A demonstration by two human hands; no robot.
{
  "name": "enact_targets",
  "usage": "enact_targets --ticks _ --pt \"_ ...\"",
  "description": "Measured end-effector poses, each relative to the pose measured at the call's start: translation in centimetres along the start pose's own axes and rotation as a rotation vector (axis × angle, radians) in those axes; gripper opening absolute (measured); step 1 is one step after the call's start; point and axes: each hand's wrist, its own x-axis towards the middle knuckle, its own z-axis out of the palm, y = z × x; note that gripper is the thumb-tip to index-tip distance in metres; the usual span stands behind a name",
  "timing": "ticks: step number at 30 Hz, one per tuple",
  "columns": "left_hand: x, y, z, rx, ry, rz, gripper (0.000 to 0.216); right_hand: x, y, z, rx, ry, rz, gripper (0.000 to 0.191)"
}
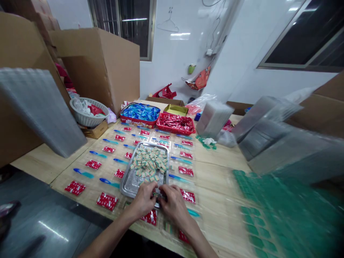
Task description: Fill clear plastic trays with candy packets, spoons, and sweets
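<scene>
My left hand (143, 200) and my right hand (174, 205) meet at the near edge of a metal tray (128, 183) that holds several small striped green, white and tan pieces (150, 162). Both hands have their fingers curled together around something small between them; I cannot make out what it is. Under and around the tray lie clear plastic blister sheets (206, 200) filled with red packets (107, 200) and blue toothbrush-like items (109, 182).
A red tin of blue items (140, 113), a red tin of red packets (176, 123) and a yellow-green tin (176, 109) stand behind. A white basket (88, 111) and cardboard boxes (102, 64) are at left. Stacked clear trays (271, 132) and green sheets (282, 215) lie right.
</scene>
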Motion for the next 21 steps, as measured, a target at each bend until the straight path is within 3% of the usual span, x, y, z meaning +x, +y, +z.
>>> enact_targets --ticks 5,11,21 --pt "0.0 0.3 -0.1 0.006 -0.014 0.005 0.041 0.0 0.0 0.2 0.055 -0.009 -0.005 0.035" --pt "-0.1 0.0 0.0 0.012 -0.036 -0.019 0.056 0.1 0.0 0.0 0.045 -0.03 -0.008 0.027" --pt "0.0 -0.8 1.0 -0.093 -0.002 -0.01 0.065 0.4 -0.5 -0.2 -0.171 -0.049 -0.24 0.017"
